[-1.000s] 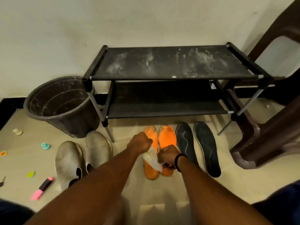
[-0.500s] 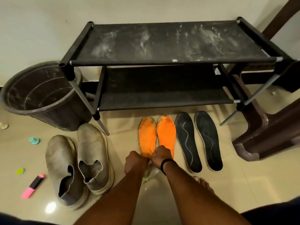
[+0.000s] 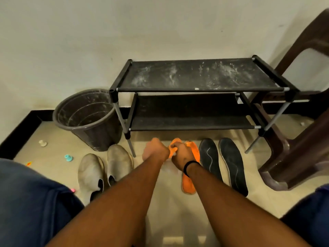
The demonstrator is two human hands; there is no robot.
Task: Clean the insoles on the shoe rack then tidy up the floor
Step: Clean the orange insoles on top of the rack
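Two orange insoles lie on the glossy beige tile floor just in front of the shoe rack, and the person's right hand has its fingers curled round the toe end of one. The left hand sits close beside it in a fist, kinda blurred, so whether it's gripping anything can't be told. The rack is thin metal tubing with two black fabric shelves, the top one streaked with white dust. A pair of flat dark insoles sits to the right, smooth grey slip-on shoes to the left, near a round scuffed plastic bucket.
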